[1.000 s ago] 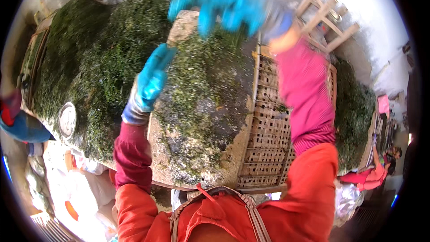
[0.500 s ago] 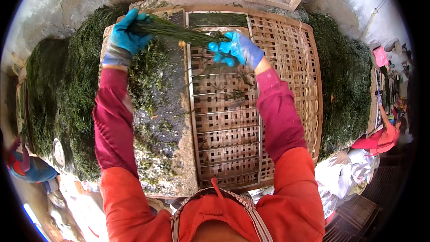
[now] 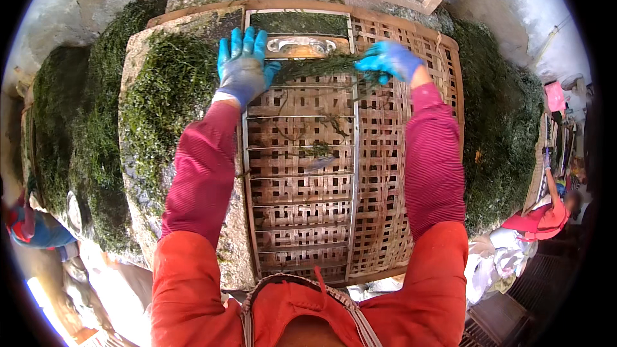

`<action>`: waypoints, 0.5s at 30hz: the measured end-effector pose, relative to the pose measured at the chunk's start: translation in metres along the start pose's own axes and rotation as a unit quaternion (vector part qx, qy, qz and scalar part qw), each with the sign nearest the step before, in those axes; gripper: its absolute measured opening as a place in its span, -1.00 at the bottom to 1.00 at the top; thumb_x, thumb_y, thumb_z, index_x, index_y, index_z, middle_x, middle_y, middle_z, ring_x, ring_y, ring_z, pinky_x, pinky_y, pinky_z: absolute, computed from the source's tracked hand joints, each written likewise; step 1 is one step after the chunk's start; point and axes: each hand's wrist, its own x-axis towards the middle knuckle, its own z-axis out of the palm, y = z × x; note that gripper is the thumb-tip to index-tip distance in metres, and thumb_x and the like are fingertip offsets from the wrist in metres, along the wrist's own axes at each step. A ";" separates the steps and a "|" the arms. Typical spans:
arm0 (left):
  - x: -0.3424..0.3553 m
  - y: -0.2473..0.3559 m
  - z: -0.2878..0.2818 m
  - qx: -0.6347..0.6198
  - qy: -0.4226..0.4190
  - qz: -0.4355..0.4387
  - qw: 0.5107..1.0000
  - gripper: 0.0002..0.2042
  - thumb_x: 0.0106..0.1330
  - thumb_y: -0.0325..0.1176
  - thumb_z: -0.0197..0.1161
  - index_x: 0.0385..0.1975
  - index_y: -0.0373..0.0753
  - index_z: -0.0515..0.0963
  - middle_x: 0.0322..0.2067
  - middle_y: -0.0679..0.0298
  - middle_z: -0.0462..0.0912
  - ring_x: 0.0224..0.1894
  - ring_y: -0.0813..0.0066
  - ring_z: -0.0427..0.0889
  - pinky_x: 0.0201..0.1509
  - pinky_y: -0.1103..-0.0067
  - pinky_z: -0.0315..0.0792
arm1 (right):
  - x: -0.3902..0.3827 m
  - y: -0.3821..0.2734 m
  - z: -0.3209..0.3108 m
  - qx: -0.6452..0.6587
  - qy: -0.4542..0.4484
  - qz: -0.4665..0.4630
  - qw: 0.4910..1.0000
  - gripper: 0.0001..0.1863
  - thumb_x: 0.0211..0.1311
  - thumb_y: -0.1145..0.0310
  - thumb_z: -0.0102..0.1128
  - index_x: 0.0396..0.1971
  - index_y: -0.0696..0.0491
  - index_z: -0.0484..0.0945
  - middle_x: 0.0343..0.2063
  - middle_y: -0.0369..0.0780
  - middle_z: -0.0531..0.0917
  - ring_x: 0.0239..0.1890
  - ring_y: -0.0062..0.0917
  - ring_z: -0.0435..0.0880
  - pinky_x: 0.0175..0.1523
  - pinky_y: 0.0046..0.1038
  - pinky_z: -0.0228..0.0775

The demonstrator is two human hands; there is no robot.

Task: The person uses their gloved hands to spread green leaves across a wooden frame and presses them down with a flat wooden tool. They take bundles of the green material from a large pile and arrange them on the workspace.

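Left hand point(image 3: 244, 71), blue-gloved: fingers spread apart, palm down, at the left rail of a metal frame point(image 3: 354, 160). Right hand point(image 3: 392, 63), blue-gloved: fingers blurred; from my feed I cannot tell whether they are clamped on anything. Green strands point(image 3: 315, 67), one band: between the hands, crosswise on the frame, from beside the left thumb to the right fingertips. Wooden block point(image 3: 321, 51), metal-handled: just beyond the strands. Woven tray point(image 3: 389, 135): below the right hand. Green heap point(image 3: 164, 83): just left of the left hand.
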 end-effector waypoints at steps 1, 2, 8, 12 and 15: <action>0.001 0.002 0.001 -0.016 0.015 0.011 1.000 -0.23 0.42 0.22 0.07 0.54 -0.03 0.15 0.55 0.10 0.10 0.61 -0.02 -0.05 0.63 0.08 -0.25 | 0.002 0.048 -0.023 -0.030 0.071 0.025 0.997 -0.55 0.23 0.10 0.46 -0.10 0.18 0.70 -0.28 -0.15 0.78 -0.31 -0.48 0.74 -0.20 -0.41 0.62; 0.001 0.005 0.004 -0.047 0.031 0.025 0.998 -0.26 0.43 0.21 0.07 0.52 -0.03 0.19 0.54 0.12 0.14 0.60 0.00 -0.02 0.63 0.07 -0.25 | 0.002 0.090 -0.037 0.003 0.150 0.080 0.985 -0.58 0.22 0.15 0.47 -0.09 0.17 0.69 -0.24 -0.13 0.78 -0.25 -0.40 0.76 -0.09 -0.39 0.62; -0.025 -0.007 -0.001 0.035 0.047 0.176 0.983 -0.30 0.47 0.30 -0.08 0.49 0.04 0.26 0.53 0.24 0.19 0.60 0.15 0.03 0.63 0.00 -0.29 | -0.008 0.023 0.074 -0.355 0.265 -0.280 0.852 -0.54 0.29 0.37 0.27 0.19 0.07 0.55 0.10 -0.06 0.68 0.01 -0.23 0.70 0.15 -0.19 0.54; -0.055 -0.002 0.006 0.028 -0.032 0.150 0.988 -0.37 0.53 0.14 -0.19 0.45 -0.09 0.31 0.51 0.23 0.24 0.61 0.22 0.02 0.63 -0.02 -0.31 | 0.000 0.002 0.130 -0.324 0.312 -0.426 0.785 -0.66 0.21 0.32 0.34 -0.02 0.07 0.69 0.02 -0.07 0.71 0.01 -0.14 0.70 0.17 -0.15 0.53; -0.063 0.006 0.016 0.045 0.035 0.124 0.991 -0.53 0.49 0.01 0.01 0.22 -0.13 0.56 0.28 0.22 0.56 0.50 0.20 0.27 0.62 0.06 -0.11 | -0.002 -0.065 0.159 -0.206 0.318 -0.499 0.779 -0.65 0.19 0.43 0.39 0.01 0.08 0.70 0.04 -0.09 0.71 -0.02 -0.20 0.75 0.09 -0.24 0.61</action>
